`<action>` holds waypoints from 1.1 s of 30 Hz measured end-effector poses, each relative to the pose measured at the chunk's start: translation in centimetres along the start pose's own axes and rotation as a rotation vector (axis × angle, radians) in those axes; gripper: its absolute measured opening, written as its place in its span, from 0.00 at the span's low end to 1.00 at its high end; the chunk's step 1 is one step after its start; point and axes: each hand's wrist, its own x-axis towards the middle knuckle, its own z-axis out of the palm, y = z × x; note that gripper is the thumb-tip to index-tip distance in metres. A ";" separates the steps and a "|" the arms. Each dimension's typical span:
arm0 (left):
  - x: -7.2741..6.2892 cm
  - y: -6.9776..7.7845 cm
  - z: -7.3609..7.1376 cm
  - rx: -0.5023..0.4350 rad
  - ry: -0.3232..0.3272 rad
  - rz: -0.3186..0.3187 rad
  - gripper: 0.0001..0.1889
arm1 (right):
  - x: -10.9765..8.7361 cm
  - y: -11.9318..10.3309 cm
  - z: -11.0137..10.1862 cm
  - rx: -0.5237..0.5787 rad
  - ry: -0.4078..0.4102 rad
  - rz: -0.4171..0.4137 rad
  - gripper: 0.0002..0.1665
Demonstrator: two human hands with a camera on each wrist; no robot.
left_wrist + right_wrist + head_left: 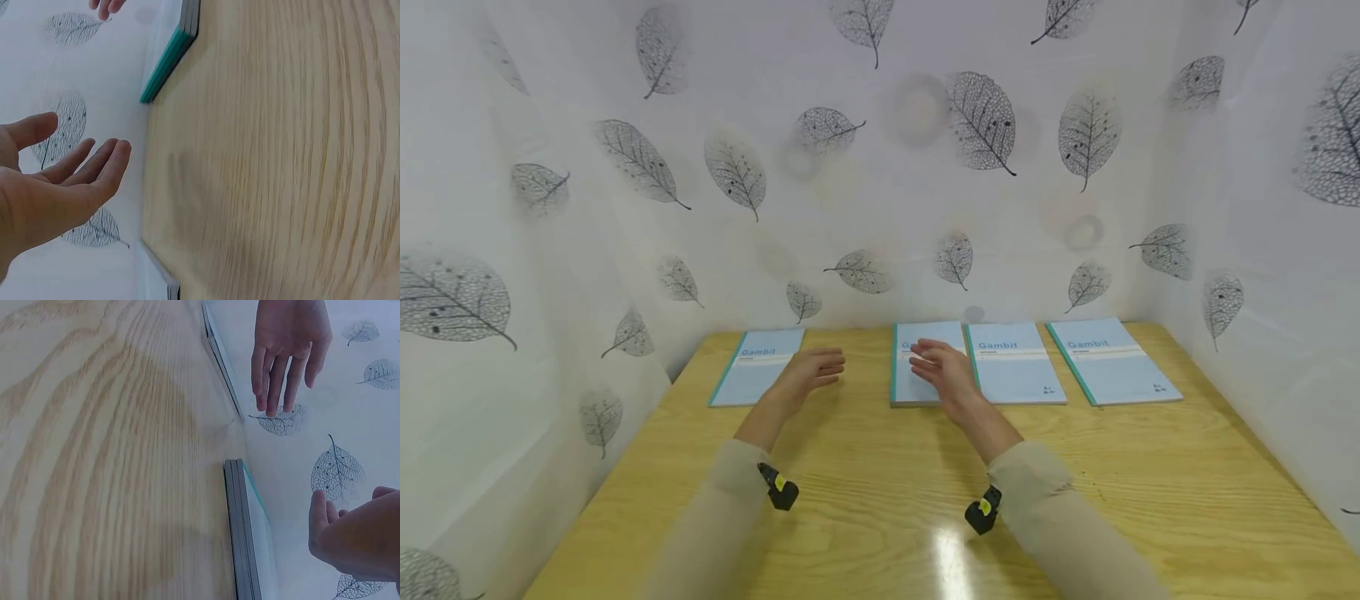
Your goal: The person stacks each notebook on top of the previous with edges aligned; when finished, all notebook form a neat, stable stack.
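My left hand (805,379) hovers beside the right edge of the leftmost light-blue "Gambit" notebook (752,375), its fingers extended and holding nothing. Above a stack of notebooks (913,387) with teal spines is my right hand (951,379), also empty, partly covering the top cover. The palms face one another across a gap. Seen from the left wrist, the left hand (69,187) has relaxed, spread fingers above the table. The right wrist view shows the right hand (356,534) raised over the stack (240,531), apart from it.
Another notebook (1018,367) lies just right of the stack, and one more (1116,362) farther right. All sit along the back of the wooden table (865,508). Leaf-patterned curtain (880,192) encloses the back and both sides.
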 end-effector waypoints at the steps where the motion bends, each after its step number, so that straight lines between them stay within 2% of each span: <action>1: -0.2 0.1 -0.6 0.006 0.001 0.002 0.29 | 0.0 0.1 0.3 0.005 -0.022 0.001 0.31; 9: -1.7 -0.3 -5.0 -0.004 0.037 0.034 0.29 | 0.2 2.0 2.0 -0.001 -0.146 0.053 0.32; 13: -2.1 -1.0 -6.9 -0.016 0.095 0.003 0.29 | 0.4 3.0 3.2 -0.014 -0.156 0.086 0.31; 19: -2.4 -2.0 -9.4 -0.101 0.250 -0.112 0.30 | 1.0 4.5 4.9 0.011 -0.122 0.129 0.30; 22: -2.6 -2.6 -10.6 -0.157 0.332 -0.143 0.30 | 1.2 5.2 5.7 0.025 -0.114 0.147 0.30; 26: -3.1 -3.4 -12.4 -0.218 0.427 -0.144 0.31 | 1.4 6.1 6.7 -0.003 -0.118 0.168 0.30; 30: -3.5 -4.2 -13.8 -0.223 0.526 -0.127 0.30 | 1.5 7.1 7.5 -0.059 -0.149 0.183 0.30; 33: -3.9 -4.8 -14.3 -0.220 0.602 -0.115 0.29 | 1.7 7.8 8.1 -0.057 -0.164 0.191 0.30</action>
